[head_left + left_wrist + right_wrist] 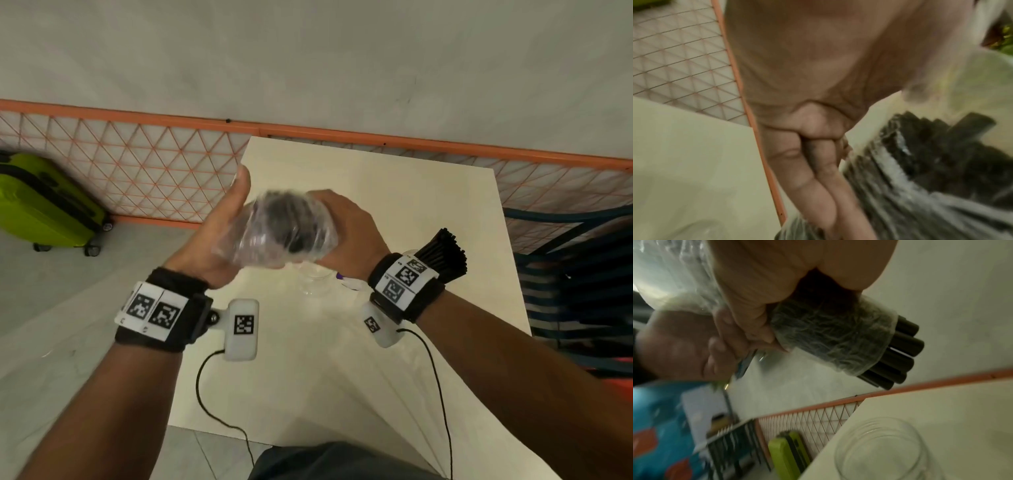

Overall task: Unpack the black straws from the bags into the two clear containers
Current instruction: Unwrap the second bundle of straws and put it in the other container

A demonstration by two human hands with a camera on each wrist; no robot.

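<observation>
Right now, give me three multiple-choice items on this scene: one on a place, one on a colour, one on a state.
1. Where is the empty clear container?
A. On the table
B. On the floor
C. In a hand

2. What colour is the suitcase?
A. Blue
B. Lime green
C. Red

3. The bag of black straws is:
A. Lying on the table
B. Held in both hands
C. Hanging from the fence

Key: 1 A, it stands on the tabletop; 2 B, visibly green; 3 B, left hand and right hand grip it.

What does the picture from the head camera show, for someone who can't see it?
Both hands, left hand and right hand, hold a clear bag of black straws above an empty clear container on a pale table. A second container, full of straws, stands behind the right wrist.
</observation>
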